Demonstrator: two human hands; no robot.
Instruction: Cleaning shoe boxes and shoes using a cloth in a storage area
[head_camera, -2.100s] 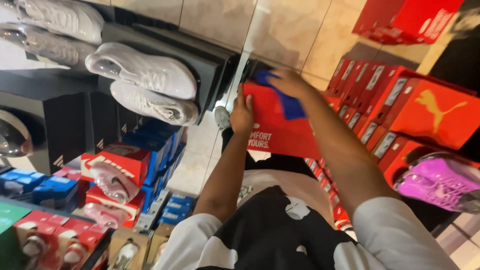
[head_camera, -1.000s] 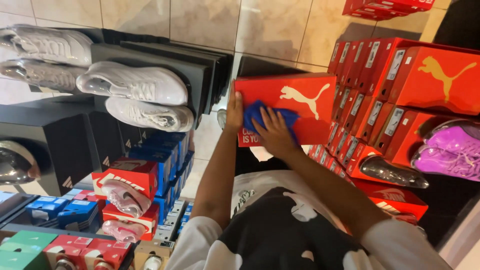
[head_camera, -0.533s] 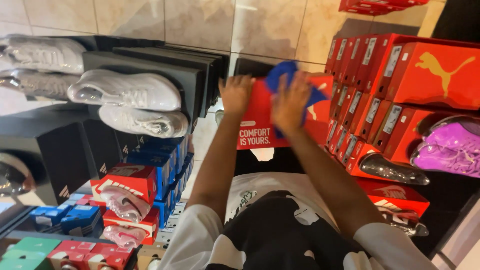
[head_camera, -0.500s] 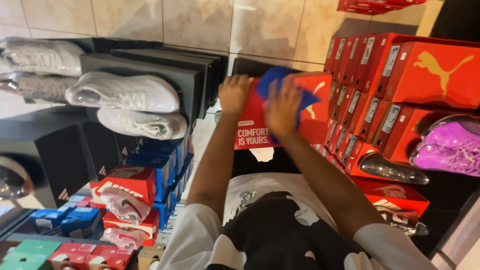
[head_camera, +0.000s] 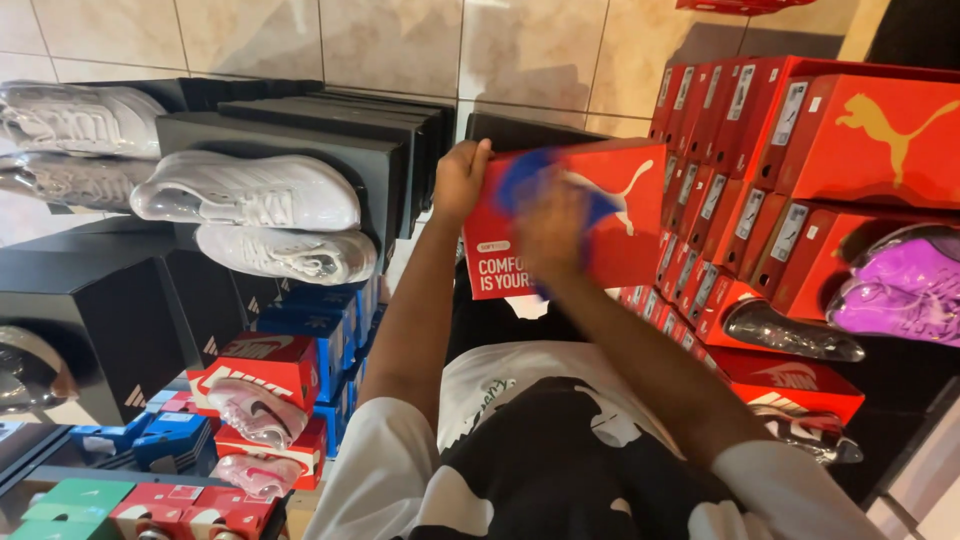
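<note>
Red shoebox (head_camera: 610, 235) was clamped at its edge by left hand (head_camera: 460, 180); right hand (head_camera: 550, 225), blurred, pressed blue cloth (head_camera: 520, 180) against its face.

From my feed I see the wearer's own body from above. The left hand (head_camera: 462, 178) and right hand (head_camera: 549, 225) are bare, no gloves, rings or watch that I can make out; the right one is blurred. Both forearms are uncovered up to short sleeves. The T-shirt (head_camera: 560, 450) is white at the sleeves and shoulders, with large black patches across the chest in a blotchy, cow-like pattern, plus some small dark print on a white area near the left side.
</note>
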